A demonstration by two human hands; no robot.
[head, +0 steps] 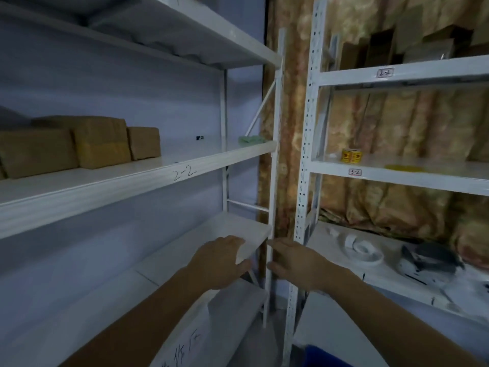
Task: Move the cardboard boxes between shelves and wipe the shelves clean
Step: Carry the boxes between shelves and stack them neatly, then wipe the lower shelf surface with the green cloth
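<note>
Two bare forearms reach forward. The left hand (pixel 221 260) grips the lower shelf (pixel 246 231) by its front corner; the right hand (pixel 296 263), fingers relaxed, touches the post beside it. Boxes (pixel 79 144) and a green cloth (pixel 251 139) sit on the shelf above.

Pretty dim overall, with a cold bluish cast on the white metal shelving unit (pixel 137 178) at left and its back wall. The right side looks warmer where the patterned tan curtain (pixel 397 123) catches some light. Deep shadow sits under the upper shelf boards. Everything's soft and smeary, and the brown cardboard boxes (pixel 79 147) show little detail. Wide-angle bending curves the uprights near the edges.
</note>
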